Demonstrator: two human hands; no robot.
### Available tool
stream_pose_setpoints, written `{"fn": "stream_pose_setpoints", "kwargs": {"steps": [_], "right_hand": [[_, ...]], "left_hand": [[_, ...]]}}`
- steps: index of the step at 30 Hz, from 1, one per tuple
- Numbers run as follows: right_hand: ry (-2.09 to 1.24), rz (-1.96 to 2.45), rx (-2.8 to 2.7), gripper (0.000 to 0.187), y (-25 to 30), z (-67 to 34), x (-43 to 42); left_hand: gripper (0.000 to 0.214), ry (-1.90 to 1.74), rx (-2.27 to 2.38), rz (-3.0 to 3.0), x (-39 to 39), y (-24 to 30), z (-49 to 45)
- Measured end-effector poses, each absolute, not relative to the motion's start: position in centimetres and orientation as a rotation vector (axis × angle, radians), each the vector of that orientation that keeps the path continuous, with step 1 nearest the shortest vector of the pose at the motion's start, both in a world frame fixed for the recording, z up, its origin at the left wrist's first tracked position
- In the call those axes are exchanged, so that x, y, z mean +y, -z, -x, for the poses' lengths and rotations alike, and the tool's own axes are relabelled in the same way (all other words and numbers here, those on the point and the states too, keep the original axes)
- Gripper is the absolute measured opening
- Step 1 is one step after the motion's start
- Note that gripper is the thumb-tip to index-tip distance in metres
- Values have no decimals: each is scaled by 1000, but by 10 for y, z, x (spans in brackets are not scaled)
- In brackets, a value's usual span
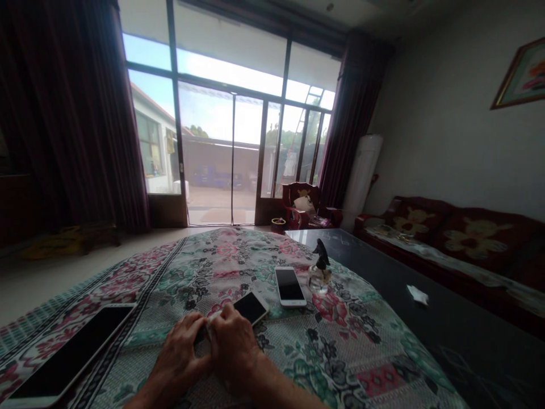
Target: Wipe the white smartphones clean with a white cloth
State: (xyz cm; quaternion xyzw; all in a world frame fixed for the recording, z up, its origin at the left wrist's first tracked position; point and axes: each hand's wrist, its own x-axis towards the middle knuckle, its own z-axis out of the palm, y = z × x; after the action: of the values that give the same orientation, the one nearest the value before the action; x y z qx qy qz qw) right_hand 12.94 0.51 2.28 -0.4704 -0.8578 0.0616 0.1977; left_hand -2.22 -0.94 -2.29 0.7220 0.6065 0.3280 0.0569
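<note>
A white-framed smartphone [254, 307] with a dark screen lies at a slant, its near end covered by my hands. My left hand [181, 349] is closed around that near end, fingers bent over its edge. My right hand [233, 341] is closed over the phone, with a bit of white cloth or tissue [212, 325] showing at its fingers; most of it is hidden. Just beyond lies a second white smartphone [290, 286], screen up. Beside it stands a clear spray bottle [319, 275] with a black trigger head.
On the left lies a larger white-edged tablet [70, 355]. A flowered cloth [315, 355] covers the surface under everything. To the right is a dark table [383, 284] with a crumpled white tissue [418, 295]. A sofa [447, 233], an armchair [300, 199] and glass doors stand farther off.
</note>
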Motion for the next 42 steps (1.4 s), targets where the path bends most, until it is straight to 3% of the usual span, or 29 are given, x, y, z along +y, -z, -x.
{"fn": "stream_pose_setpoints", "kwargs": {"steps": [18,33,42], "right_hand": [[-70,1701,-2034,22,-27,-193,63],[-186,1286,-2396,16,-26,-139,3],[-66,1495,-2201,16,-27,-168,35]], "left_hand": [[52,-921,1834,-2201,-11,16,21],[46,-986,1850,-2217,-4,32,26],[54,-948,1850,-2170,-10,20,21]]}}
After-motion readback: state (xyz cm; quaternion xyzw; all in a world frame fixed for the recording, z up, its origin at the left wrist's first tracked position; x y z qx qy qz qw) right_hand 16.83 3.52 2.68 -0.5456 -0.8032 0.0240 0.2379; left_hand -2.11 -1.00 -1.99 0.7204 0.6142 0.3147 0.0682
